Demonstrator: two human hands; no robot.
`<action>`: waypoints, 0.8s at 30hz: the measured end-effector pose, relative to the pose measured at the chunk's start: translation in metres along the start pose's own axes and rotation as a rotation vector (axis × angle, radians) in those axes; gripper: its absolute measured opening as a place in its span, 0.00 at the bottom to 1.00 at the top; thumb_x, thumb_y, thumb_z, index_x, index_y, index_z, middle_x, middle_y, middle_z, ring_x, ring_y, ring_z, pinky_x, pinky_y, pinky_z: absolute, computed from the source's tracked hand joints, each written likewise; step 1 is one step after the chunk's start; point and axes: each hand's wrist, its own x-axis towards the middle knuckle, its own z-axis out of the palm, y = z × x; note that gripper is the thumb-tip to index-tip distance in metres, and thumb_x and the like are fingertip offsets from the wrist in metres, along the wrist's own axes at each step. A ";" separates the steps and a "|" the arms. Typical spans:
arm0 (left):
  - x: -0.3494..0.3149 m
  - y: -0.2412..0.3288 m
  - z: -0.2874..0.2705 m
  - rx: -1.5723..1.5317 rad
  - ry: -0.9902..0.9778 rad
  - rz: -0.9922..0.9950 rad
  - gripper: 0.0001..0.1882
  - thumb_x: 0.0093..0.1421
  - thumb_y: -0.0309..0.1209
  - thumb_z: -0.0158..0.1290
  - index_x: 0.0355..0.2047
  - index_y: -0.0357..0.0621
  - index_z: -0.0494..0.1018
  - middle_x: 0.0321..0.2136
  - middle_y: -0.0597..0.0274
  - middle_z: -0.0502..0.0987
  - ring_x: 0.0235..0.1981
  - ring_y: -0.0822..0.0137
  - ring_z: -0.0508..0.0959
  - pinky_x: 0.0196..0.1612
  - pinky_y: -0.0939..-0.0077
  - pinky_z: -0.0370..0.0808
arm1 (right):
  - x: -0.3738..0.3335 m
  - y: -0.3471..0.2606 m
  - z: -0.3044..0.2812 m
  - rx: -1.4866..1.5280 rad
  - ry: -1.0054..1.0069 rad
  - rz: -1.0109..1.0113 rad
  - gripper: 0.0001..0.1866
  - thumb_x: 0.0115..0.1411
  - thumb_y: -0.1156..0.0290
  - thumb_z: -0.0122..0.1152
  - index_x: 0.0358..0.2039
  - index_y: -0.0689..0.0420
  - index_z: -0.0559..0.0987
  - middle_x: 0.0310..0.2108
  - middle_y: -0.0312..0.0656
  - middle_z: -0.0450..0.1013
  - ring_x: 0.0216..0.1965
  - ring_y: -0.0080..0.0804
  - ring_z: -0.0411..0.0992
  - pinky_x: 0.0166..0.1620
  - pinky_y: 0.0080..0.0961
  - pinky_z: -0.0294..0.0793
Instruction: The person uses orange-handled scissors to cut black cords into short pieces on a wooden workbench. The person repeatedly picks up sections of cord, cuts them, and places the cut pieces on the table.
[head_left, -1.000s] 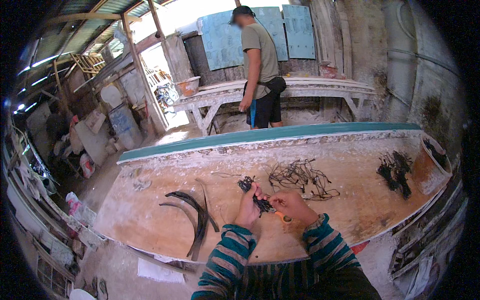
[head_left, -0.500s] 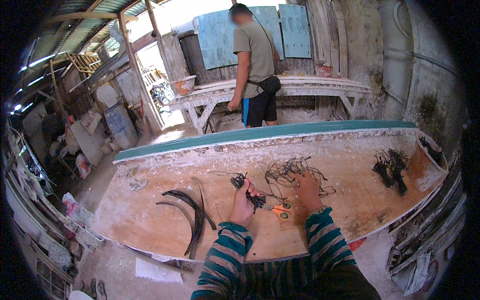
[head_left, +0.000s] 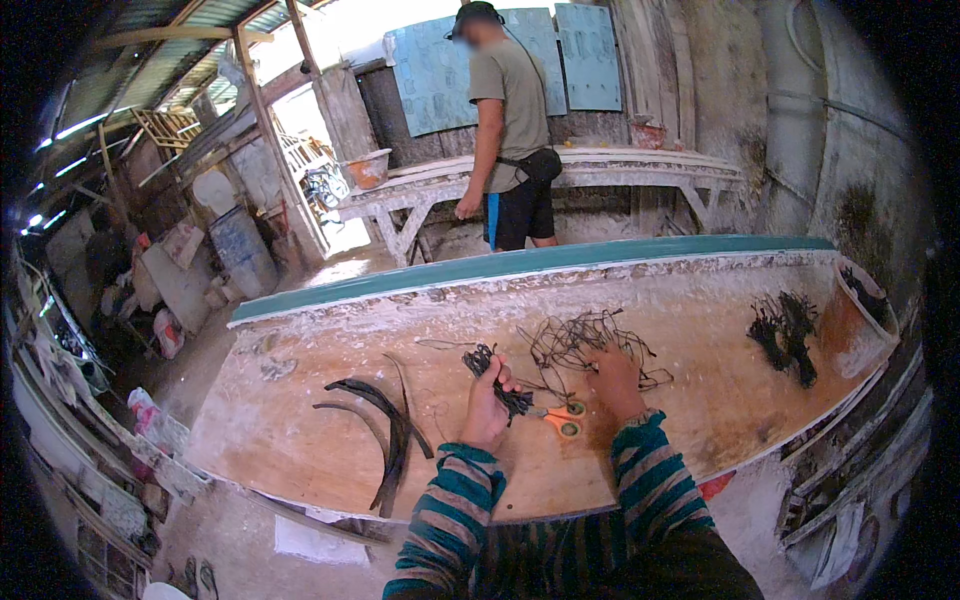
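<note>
My left hand [head_left: 487,405] is closed round a bundle of black cords [head_left: 482,358], whose ends stick out above and below the fist. A tangle of loose, thin black cords [head_left: 560,343] is spread on the wooden tabletop [head_left: 300,440]. At its right side my right hand [head_left: 616,384] has its fingers curled in on some of the cords; the fingertips are partly hidden. Orange-handled scissors [head_left: 566,421] lie between my hands, blades toward the left fist. Left of that fist, several curved black strips [head_left: 392,440] rest on the wood.
Tied black cord bundles [head_left: 785,335] lie at the right, beside a tipped orange-brown bucket [head_left: 858,335]. A green-edged raised board [head_left: 540,264] runs along the table's far side. Beyond it a person [head_left: 510,120] stands before a whitened bench [head_left: 640,175].
My right hand has shifted very slightly among the loose cords. My left hand keeps its grip on the bundle. The person beyond the table has turned a little.
</note>
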 end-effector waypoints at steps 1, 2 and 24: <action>0.000 0.000 0.000 0.005 -0.002 0.000 0.12 0.60 0.41 0.49 0.35 0.45 0.67 0.17 0.73 0.61 0.19 0.77 0.62 0.28 0.77 0.67 | -0.001 0.001 0.000 0.006 0.012 -0.009 0.24 0.43 0.67 0.62 0.45 0.40 0.75 0.38 0.42 0.69 0.43 0.45 0.69 0.46 0.46 0.64; 0.000 0.000 0.000 0.010 -0.005 0.000 0.12 0.60 0.41 0.49 0.35 0.45 0.67 0.17 0.73 0.61 0.19 0.77 0.62 0.28 0.77 0.67 | -0.002 0.002 0.000 0.012 0.023 -0.019 0.24 0.43 0.67 0.62 0.45 0.40 0.75 0.38 0.42 0.69 0.42 0.45 0.69 0.46 0.45 0.64; 0.003 -0.002 -0.001 0.005 0.042 0.002 0.11 0.60 0.40 0.48 0.34 0.46 0.67 0.17 0.73 0.61 0.19 0.76 0.63 0.27 0.77 0.65 | 0.008 -0.008 -0.019 0.696 0.275 -0.263 0.04 0.51 0.74 0.59 0.26 0.62 0.77 0.23 0.39 0.72 0.24 0.24 0.70 0.28 0.19 0.67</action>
